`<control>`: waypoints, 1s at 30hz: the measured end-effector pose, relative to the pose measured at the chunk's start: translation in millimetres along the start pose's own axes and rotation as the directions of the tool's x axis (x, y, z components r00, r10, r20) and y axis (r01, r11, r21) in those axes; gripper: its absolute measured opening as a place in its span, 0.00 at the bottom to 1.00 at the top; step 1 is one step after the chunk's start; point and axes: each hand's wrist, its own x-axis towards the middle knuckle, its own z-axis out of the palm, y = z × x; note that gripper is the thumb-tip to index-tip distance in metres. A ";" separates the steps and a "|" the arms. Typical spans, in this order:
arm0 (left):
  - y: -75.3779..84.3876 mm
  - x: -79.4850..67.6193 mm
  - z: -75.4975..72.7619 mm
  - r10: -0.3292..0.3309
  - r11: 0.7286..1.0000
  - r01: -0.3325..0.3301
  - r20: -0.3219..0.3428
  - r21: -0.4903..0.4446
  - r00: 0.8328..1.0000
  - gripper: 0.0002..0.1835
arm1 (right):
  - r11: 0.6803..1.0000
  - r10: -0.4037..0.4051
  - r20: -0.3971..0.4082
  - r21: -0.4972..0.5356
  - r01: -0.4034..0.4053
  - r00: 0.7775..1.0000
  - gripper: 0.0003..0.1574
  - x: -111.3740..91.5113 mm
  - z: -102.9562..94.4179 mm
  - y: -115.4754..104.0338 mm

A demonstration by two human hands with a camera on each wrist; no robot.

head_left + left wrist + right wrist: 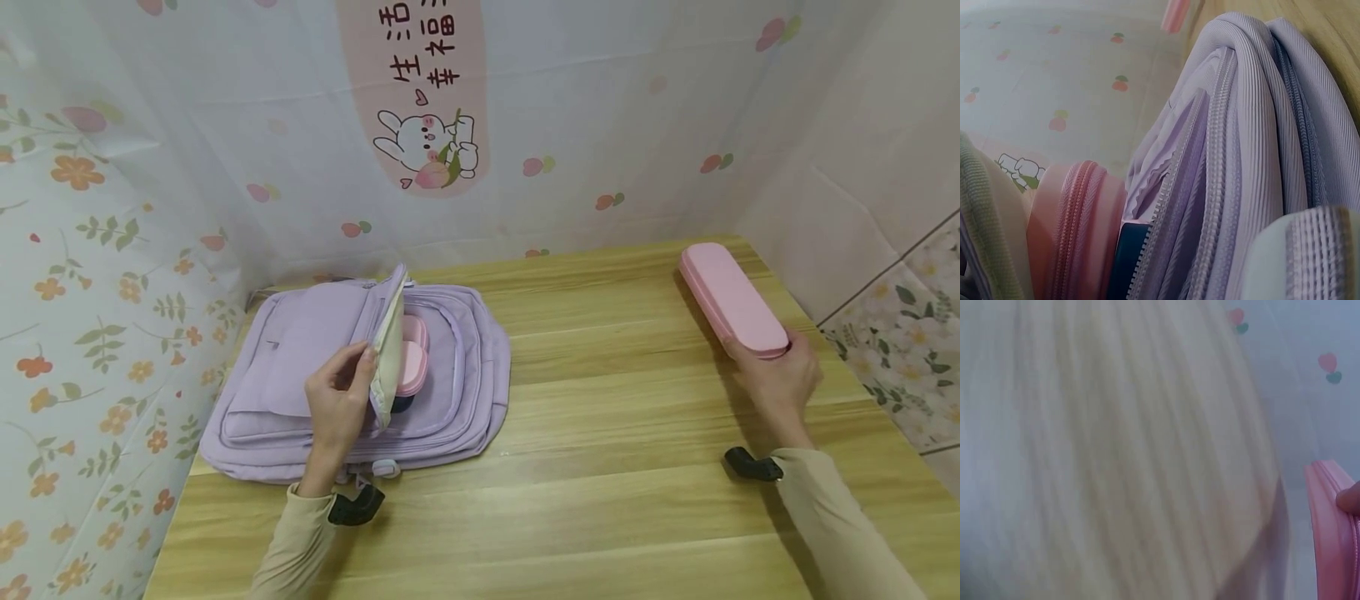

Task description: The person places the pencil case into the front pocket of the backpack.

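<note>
A lavender backpack [292,350] lies on the table at the left, its front pocket unzipped. My left hand [337,408] pinches the edge of the pocket flap [389,354] and holds it raised. Under the flap sit pink zipped cases [412,367], one of them close up in the left wrist view [1100,231]. A dark blue item [1127,256] lies beside them, mostly hidden. Over at the right, my right hand [780,379] grips the near end of a long pink zipped case [735,300]. Its thumb lies against the case [1332,550] in the right wrist view.
The wood-patterned table [600,442] spans the space between backpack and long case. A printed curtain [600,108] hangs along its back edge, and a floral sheet [97,333] borders the left side. Black wrist mounts [356,506] sit at both cuffs.
</note>
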 end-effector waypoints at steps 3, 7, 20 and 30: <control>0.3 -0.1 -0.1 -0.006 1.000 0.006 0.000 -0.008 1.000 0.09 | 0.999 -0.041 0.039 -0.003 0.041 0.998 0.49 -4.6 1.3 -8.8; -1.4 -0.4 0.0 0.002 1.000 -0.002 -0.008 -0.009 1.000 0.09 | 0.995 -0.104 0.088 0.007 0.104 0.991 0.48 -11.5 3.0 -20.6; 3.1 0.5 -1.1 -0.001 1.000 0.001 -0.006 0.000 1.000 0.09 | 0.970 -0.244 0.202 0.061 0.236 0.949 0.46 -31.4 8.5 -53.0; 5.0 2.3 -2.1 -0.024 1.000 0.025 -0.028 0.014 0.999 0.10 | 0.901 -0.432 0.329 0.190 0.390 0.840 0.44 -47.5 20.7 -79.3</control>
